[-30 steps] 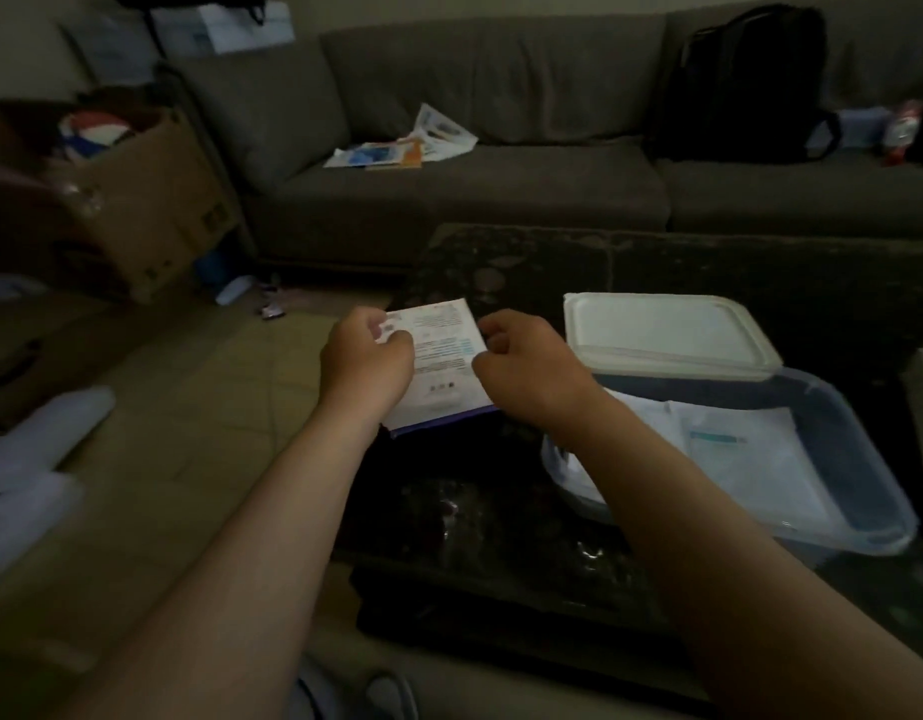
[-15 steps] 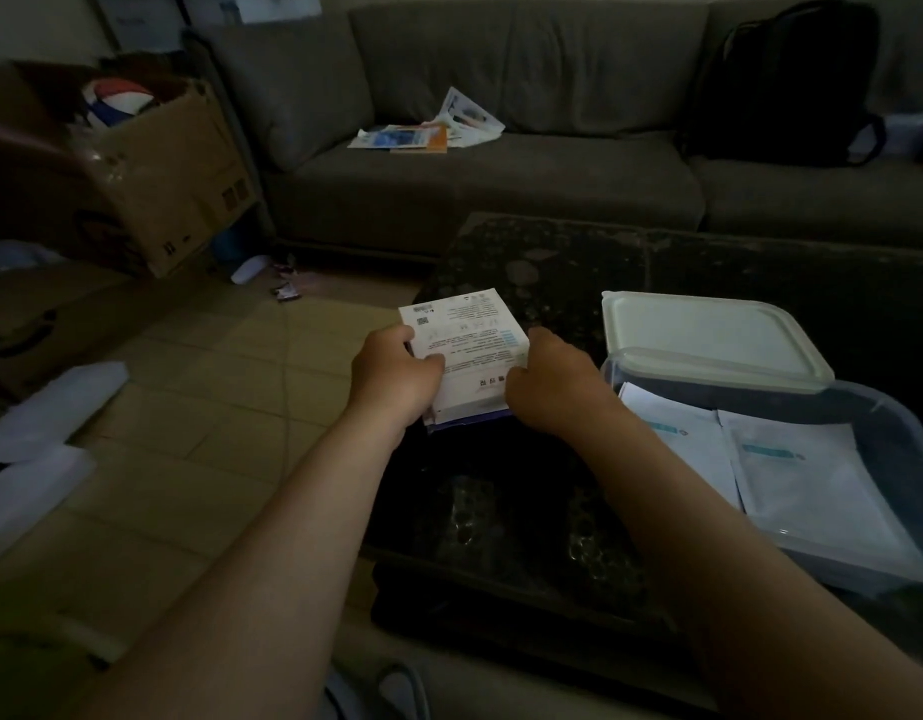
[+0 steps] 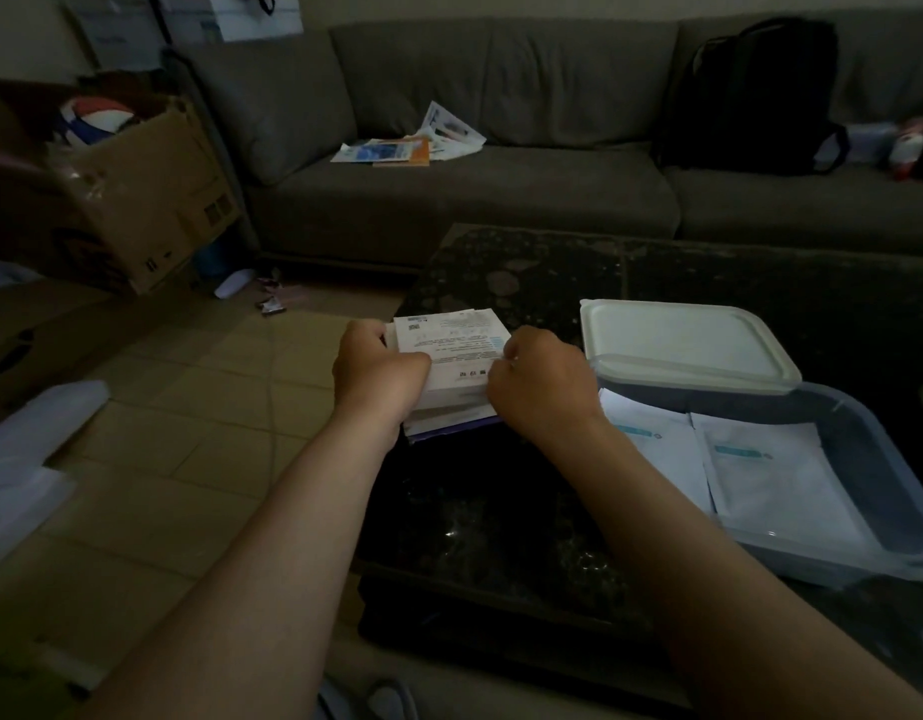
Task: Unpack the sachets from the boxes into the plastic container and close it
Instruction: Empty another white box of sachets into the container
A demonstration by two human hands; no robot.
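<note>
My left hand and right hand curl their fingers round the box between them, plastic container just right.

At the counter's left edge is the box, between the hands: the left hand on its left side, the right hand on its right. Toward the right edge stands the container with sachets in it and the lid across its far rim. Behind the far edge is the sofa.
</note>
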